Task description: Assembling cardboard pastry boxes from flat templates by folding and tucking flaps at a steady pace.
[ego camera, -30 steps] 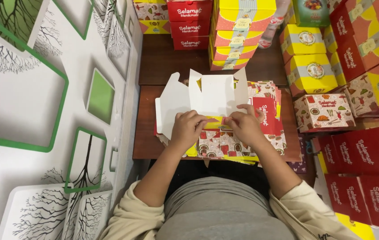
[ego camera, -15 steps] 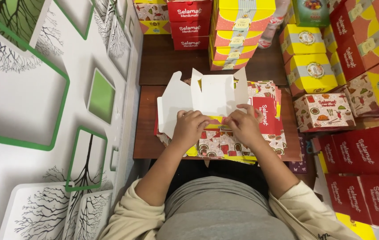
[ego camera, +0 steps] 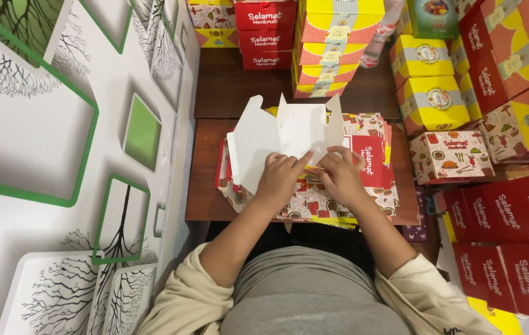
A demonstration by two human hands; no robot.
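change: against the picture half a second back, almost nothing has shifted; the unfolded carton blank (ego camera: 286, 139) sits a touch more to the left of the frame, and both hands remain bunched at its near edge
meaning: judged from so small a change, the work is at a fine fold or tuck along the near edge, not a big bend of a panel; the carton is not yet a box, its flaps standing loose
left hand (ego camera: 281, 180): knuckles up, fingers curled narrow, fingertips pressing the white card at its lower middle; it holds the blank down rather than lifting it
right hand (ego camera: 340, 177): just beside the left one, fingers pinched narrow on a small yellow edge of the blank where the two hands meet; what lies under the fingertips is hidden
where: the blank is at the centre of the frame, slightly above the middle, resting on a stack of flat printed cartons (ego camera: 314, 198) on the dark wooden table (ego camera: 202, 186)
facing: white inner side turned up toward the camera, printed side down; its notched flaps point to the top of the frame, away from the person
long axis: runs left to right across the frame, roughly parallel to the table's near edge, with the left end tilted a little downward
around: folded yellow boxes (ego camera: 429, 87) at upper right, red boxes (ego camera: 506, 217) along the right edge, a patterned box (ego camera: 450, 155) just right of the stack, white wall panels with green frames (ego camera: 59, 155) at left
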